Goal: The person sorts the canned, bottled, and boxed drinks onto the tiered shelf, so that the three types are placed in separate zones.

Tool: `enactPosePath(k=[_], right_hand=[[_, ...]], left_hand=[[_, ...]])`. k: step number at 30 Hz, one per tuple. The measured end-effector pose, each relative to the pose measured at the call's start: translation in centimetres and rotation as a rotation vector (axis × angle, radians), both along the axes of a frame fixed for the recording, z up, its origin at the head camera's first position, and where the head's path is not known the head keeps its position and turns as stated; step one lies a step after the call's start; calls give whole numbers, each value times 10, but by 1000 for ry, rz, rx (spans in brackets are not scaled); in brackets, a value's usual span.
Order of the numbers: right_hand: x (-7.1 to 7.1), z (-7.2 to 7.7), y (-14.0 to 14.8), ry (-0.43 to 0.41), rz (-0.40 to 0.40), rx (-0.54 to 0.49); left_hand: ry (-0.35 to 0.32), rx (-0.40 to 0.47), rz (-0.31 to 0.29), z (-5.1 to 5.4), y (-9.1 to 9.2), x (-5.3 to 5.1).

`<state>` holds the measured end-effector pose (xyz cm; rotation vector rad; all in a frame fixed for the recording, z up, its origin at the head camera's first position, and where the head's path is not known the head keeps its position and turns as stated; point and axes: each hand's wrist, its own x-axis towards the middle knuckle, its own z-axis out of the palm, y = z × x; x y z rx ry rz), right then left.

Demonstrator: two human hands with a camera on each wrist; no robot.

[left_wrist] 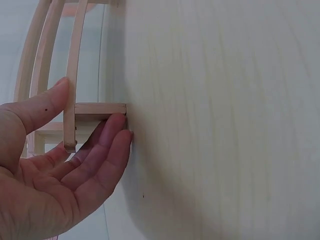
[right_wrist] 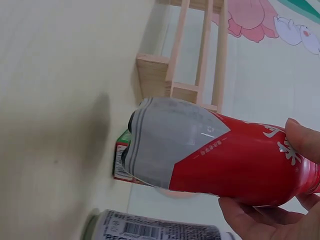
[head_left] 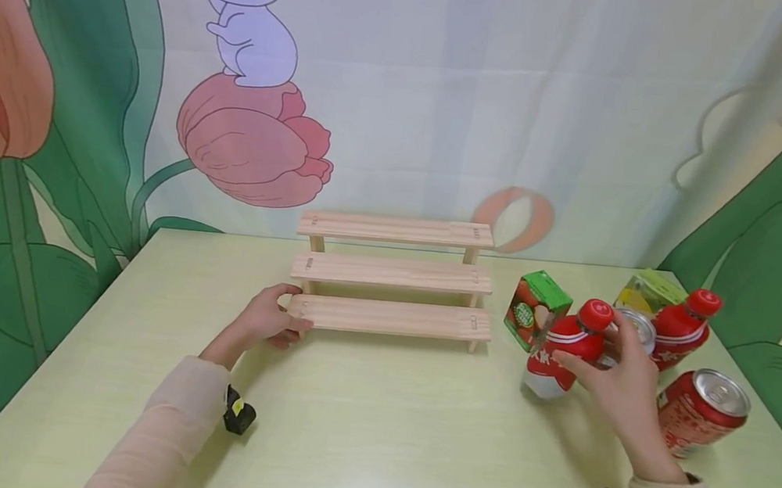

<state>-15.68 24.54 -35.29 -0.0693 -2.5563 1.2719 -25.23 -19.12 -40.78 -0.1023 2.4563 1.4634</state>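
A small three-tier wooden shelf (head_left: 391,319) stands at the back middle of the table. At the left end of its lowest tier, my left hand (head_left: 269,317) grips the board, thumb on top and fingers under it, as the left wrist view also shows (left_wrist: 75,165). My right hand (head_left: 622,376) holds a red and white plastic bottle (head_left: 568,347) with a red cap, thumb and fingers around its upper part. In the right wrist view the bottle (right_wrist: 215,155) is off the table, its shadow apart from its base. Behind it stands a green and red juice box (head_left: 533,309).
On the right stand another red-capped bottle (head_left: 683,327), a red can (head_left: 703,411), a silver-topped can (head_left: 637,327) partly hidden by my hand, and a green-yellow box (head_left: 648,291). A printed curtain (head_left: 417,121) hangs behind the table (head_left: 373,431).
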Motion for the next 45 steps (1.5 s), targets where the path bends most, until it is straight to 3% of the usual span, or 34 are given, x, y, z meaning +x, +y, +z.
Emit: enactPosePath(k=[9, 33, 45], right_hand=[[-6, 19, -12, 48, 35, -14], [-37, 59, -44, 49, 150, -45], [-56, 79, -67, 101, 264, -79]], left_hand=[[-23, 19, 21, 1, 0, 1], [-44, 13, 29, 1, 3, 0], [-55, -2, 41, 4, 4, 1]])
